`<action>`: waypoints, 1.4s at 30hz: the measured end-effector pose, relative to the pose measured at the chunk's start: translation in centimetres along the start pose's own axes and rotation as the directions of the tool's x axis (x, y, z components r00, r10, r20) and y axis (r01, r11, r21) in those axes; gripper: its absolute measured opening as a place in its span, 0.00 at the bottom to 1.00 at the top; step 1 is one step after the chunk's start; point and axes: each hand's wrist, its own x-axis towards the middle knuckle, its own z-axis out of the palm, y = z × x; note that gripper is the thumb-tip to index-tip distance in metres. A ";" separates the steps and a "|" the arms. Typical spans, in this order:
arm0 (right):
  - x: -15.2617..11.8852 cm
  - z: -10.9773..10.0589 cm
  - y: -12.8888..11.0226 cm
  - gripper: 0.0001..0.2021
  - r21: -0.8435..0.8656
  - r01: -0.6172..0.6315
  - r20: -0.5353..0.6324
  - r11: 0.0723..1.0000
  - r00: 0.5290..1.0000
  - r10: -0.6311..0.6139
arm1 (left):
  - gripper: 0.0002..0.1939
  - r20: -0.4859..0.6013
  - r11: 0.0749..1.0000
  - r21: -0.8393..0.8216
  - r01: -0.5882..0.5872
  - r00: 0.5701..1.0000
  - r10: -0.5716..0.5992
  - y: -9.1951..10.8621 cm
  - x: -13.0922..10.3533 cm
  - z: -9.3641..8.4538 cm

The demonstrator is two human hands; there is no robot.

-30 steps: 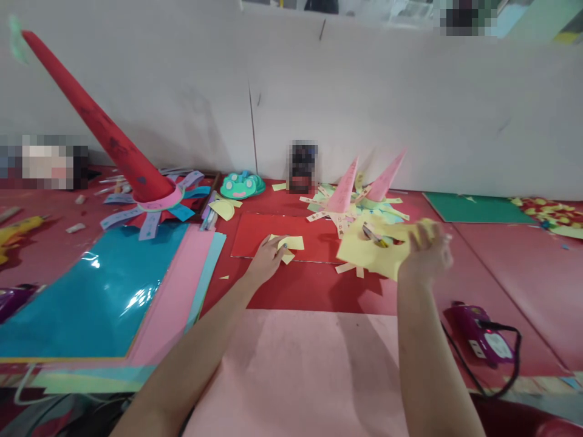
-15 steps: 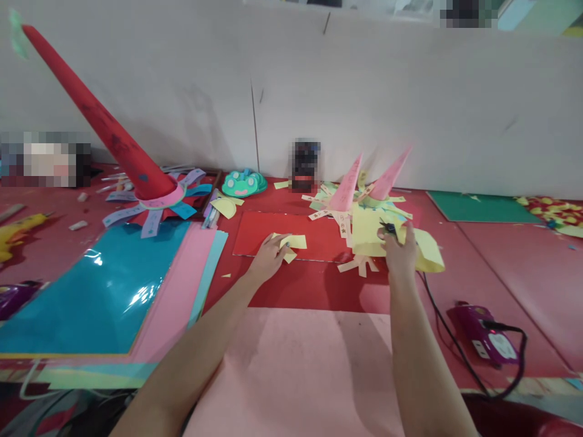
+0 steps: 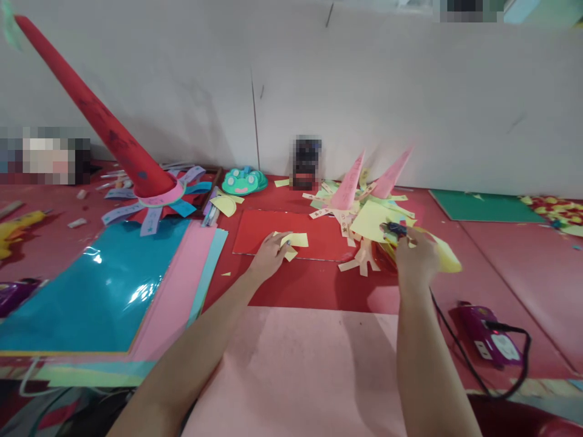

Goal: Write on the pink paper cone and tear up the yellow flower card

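My left hand (image 3: 272,254) is low over a red sheet (image 3: 252,226). Its fingers and thumb close on a small yellow paper strip (image 3: 298,240), and another yellow scrap (image 3: 290,255) lies just under it. My right hand (image 3: 416,252) grips a bent yellow paper sheet (image 3: 370,220), whose other end (image 3: 449,252) curls out to the right. A small dark tool (image 3: 395,229) sticks out at its fingers; its kind is too blurred to tell. Behind the yellow sheet stand two pink paper cones (image 3: 348,185) with paper strips fanned around their bases.
A tall red paper cone (image 3: 102,121) leans at left behind a glossy blue sheet (image 3: 104,285) and a pink sheet (image 3: 182,273). Green frog-face cutouts (image 3: 243,182) lie near the wall. A purple power box (image 3: 487,334) with a black cable sits at right. A green board (image 3: 483,206) lies farther back.
My right hand has moved right and turned, tilting and bending the yellow sheet with it. More of the pale strips beneath shows. My left hand stays in place.
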 end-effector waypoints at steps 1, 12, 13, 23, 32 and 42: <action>-0.3 0.2 -0.3 0.19 0.022 -0.008 -0.061 1.000 0.998 0.009 | 0.20 -0.004 1.000 0.000 -0.002 1.000 0.002 0.0 0.0 0.0; -10.4 5.5 -8.4 0.15 0.641 0.025 0.305 0.767 0.909 -0.284 | 0.19 -0.056 0.989 -0.144 0.009 0.998 -0.017 0.6 -0.3 -0.3; -11.2 6.1 -8.6 0.15 0.673 0.018 0.352 0.740 0.871 -0.342 | 0.19 -0.070 0.987 -0.163 0.001 0.997 -0.013 0.6 -0.3 -0.3; -10.5 7.3 -8.2 0.31 0.753 -0.397 0.590 0.524 0.760 -0.272 | 0.21 -0.067 0.928 -0.366 0.073 0.992 -0.105 0.6 0.1 -0.4; -10.9 7.5 -8.1 0.29 0.735 -0.313 0.610 0.602 0.694 -0.383 | 0.19 0.019 0.974 -0.202 -0.101 0.994 0.107 0.2 0.0 0.5; -10.7 6.6 -8.0 0.17 0.766 -0.321 0.554 0.557 0.769 -0.318 | 0.19 -0.016 0.981 -0.103 -0.164 0.986 0.163 -0.3 -0.1 0.8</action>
